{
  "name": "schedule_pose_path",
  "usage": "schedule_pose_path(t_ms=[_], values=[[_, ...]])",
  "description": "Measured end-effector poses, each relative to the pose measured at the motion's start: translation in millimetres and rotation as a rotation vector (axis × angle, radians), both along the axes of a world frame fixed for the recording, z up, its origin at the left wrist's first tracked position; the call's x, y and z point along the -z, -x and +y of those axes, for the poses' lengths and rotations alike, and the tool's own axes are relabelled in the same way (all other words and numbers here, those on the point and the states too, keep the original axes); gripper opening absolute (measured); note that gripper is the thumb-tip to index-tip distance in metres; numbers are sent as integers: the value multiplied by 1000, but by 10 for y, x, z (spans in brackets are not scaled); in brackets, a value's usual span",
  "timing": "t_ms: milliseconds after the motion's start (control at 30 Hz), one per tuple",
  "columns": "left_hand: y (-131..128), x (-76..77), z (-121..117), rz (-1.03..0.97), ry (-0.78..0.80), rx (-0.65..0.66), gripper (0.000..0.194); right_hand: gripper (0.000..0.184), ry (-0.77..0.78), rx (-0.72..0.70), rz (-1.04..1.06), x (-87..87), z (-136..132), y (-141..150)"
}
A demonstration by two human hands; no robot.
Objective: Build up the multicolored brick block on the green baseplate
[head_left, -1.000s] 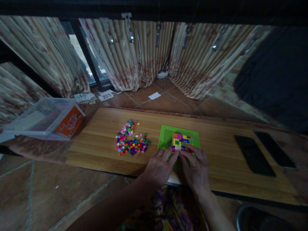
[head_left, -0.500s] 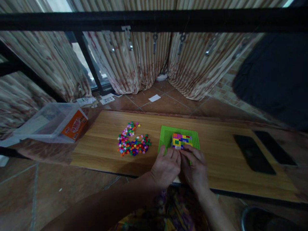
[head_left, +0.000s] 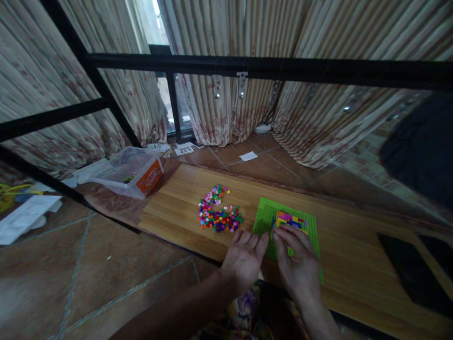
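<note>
A bright green studded baseplate (head_left: 264, 215) lies on the wooden table, partly covered by my hands. On it stands a low block of small multicoloured bricks (head_left: 283, 217), its near side hidden by my fingers. My right hand (head_left: 300, 262) is over the plate, thumb and fingertips pinched together at the block's near left edge; anything between them is too small to make out. Beside it, at the plate's near left edge, my left hand (head_left: 244, 259) is palm down with fingers curled in, hiding whatever they hold. A pile of loose coloured bricks (head_left: 219, 219) lies left of the plate.
Two dark flat panels (head_left: 414, 269) lie at the table's right. Past its left end stands a clear plastic box (head_left: 120, 177) with an orange label. A black metal rail (head_left: 255, 63) crosses in front of striped curtains (head_left: 208, 108). White paper (head_left: 248, 156) lies on the tiled floor.
My view has swung left, so the scene sits further right and tilted. My hands have drawn apart: the left is off the block, while the right stays at its near left edge.
</note>
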State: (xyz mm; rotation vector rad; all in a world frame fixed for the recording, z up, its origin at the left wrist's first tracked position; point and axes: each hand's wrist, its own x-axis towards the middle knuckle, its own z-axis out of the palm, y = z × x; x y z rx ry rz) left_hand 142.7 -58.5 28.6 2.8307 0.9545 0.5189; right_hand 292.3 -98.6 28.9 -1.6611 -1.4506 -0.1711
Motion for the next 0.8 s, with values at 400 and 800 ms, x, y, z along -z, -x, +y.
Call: schedule_pose_path(t_ms=[400,800], values=[[919,313,218,-286,174,-316,32,22,434,-364,-167,177,1348,671],[839,108,363,-672,672,-420,31,16,345,-376,500,-54,952,861]])
